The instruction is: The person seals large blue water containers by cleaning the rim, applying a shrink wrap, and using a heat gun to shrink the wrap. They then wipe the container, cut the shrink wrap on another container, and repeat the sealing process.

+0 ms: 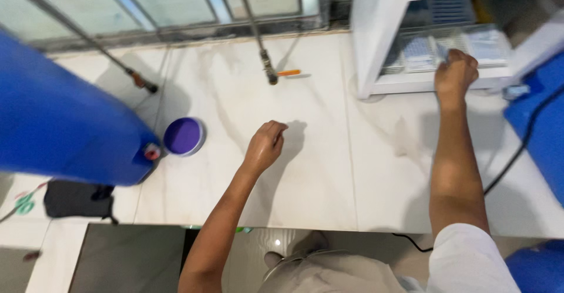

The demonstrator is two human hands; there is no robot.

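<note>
My right hand (455,73) reaches into the bottom shelf of an open white cabinet (376,40) and grips a clear plastic packet (476,40) lying among other packets there. My left hand (265,145) hangs over the white tiled floor with its fingers loosely curled and nothing in it. It touches nothing; the nearest thing is a purple lid (183,135) to its left.
A big blue drum (64,128) lies at the left beside the purple lid. Two metal poles (258,40) lean from the glass wall; a small orange item (289,73) lies by one. A blue container (543,123) and black cable (511,158) are at right.
</note>
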